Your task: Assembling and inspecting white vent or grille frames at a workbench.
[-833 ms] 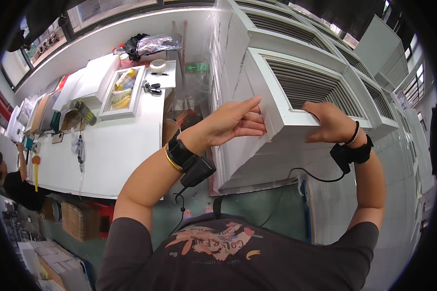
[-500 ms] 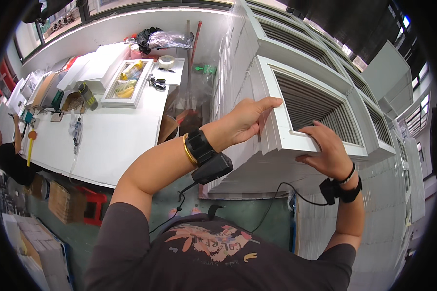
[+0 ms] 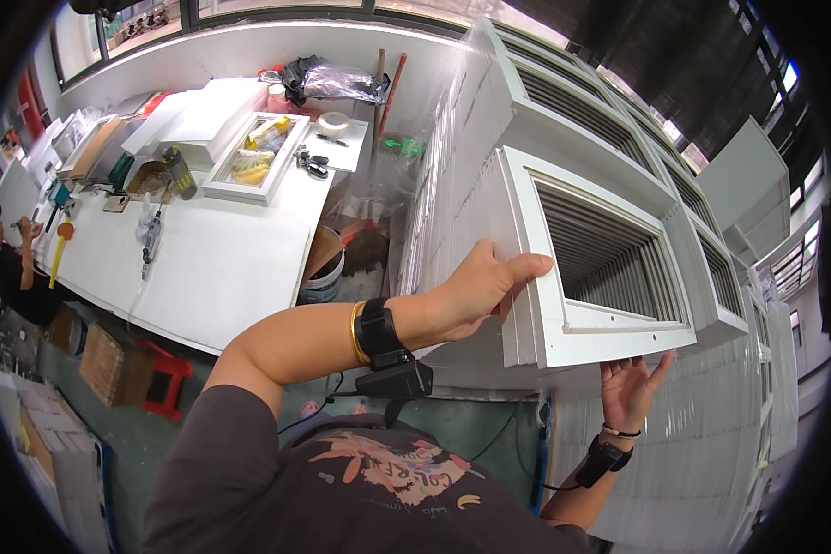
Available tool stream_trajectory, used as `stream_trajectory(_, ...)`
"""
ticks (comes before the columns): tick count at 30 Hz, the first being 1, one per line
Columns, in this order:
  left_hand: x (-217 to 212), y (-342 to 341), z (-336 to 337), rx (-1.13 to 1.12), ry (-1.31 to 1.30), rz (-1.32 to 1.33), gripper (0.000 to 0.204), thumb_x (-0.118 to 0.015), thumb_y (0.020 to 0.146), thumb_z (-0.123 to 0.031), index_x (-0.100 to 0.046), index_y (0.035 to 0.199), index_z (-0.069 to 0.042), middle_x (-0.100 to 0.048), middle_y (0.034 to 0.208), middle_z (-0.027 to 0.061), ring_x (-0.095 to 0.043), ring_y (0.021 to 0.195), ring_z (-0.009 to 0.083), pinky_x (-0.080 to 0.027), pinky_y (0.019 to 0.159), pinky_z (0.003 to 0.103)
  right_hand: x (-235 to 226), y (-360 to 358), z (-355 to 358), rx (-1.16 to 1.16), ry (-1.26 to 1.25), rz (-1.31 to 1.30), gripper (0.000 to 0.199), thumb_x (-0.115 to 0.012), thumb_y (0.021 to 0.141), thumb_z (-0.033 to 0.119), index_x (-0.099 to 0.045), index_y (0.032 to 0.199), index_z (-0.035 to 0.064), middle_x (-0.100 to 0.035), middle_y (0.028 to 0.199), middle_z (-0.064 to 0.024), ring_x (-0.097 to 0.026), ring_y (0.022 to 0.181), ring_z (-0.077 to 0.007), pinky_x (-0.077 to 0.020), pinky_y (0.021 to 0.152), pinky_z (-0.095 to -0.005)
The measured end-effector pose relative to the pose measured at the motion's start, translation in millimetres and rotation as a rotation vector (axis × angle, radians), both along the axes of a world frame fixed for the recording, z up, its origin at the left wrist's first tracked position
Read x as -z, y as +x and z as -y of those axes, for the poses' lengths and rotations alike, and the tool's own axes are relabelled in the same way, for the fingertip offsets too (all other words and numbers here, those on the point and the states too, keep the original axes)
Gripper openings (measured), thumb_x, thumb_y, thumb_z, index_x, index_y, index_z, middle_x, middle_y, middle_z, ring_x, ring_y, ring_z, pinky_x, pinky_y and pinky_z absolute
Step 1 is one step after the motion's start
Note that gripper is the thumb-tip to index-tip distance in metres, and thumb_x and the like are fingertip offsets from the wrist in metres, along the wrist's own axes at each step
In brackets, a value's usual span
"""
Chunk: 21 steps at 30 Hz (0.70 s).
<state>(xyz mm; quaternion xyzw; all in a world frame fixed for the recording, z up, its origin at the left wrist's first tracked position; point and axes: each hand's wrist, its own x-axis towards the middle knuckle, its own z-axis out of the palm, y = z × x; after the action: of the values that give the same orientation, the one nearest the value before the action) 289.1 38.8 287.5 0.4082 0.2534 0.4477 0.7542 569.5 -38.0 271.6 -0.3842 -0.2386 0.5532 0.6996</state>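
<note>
A few white rectangular frames (image 3: 571, 345), layered one on another, tilt at the near end of a tall stack, with their openings facing up. My left hand (image 3: 485, 288) is closed on their left edge, the thumb over the top face and the fingers underneath. Under the near edge, my right hand (image 3: 626, 397) supports them palm up; its fingertips are partly hidden beneath the frames. Down through the opening, the inner edges of many more layers (image 3: 600, 240) show as dark and light stripes.
More stacked frames (image 3: 577, 102) stand beyond and to the right, some in clear plastic wrap (image 3: 683, 415). At left a white table (image 3: 240, 268) carries a framed fruit picture (image 3: 251, 171), tape (image 3: 333, 124) and tools. A bucket (image 3: 325, 277), red stool (image 3: 168, 380) and co-worker (image 3: 14, 268) are nearby.
The held frames have come nearer to me and lifted at the near side. My right hand has moved from the top of the near rim to underneath it. My left hand keeps its grip.
</note>
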Motion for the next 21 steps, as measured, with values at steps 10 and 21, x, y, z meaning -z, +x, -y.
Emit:
stream_trajectory(10, 9, -53, 35, -0.103, 0.044, 0.016, 0.066, -0.070, 0.076, -0.028, -0.030, 0.115, 0.005, -0.048, 0.106, 0.0167, -0.054, 0.094, 0.0186, -0.047, 0.077, 0.030, 6, -59, 6, 0.181, 0.193, 0.116, 0.061, -0.049, 0.086, 0.039, -0.031, 0.129, 0.0000, -0.048, 0.116, -0.0209, -0.050, 0.108, -0.0327, -0.0405, 0.097, -0.0474)
stream_trajectory(21, 48, -222, 101, -0.038, -0.046, 0.190, 0.068, -0.065, 0.075, -0.008, -0.028, 0.132, -0.006, -0.046, 0.125, 0.0187, -0.050, 0.113, 0.0275, -0.040, 0.099, 0.041, -15, -203, 18, -0.057, 0.469, 0.420, 0.069, -0.035, 0.081, 0.048, -0.039, 0.124, -0.0059, -0.054, 0.110, -0.0210, -0.060, 0.094, -0.0314, -0.0483, 0.083, -0.0416)
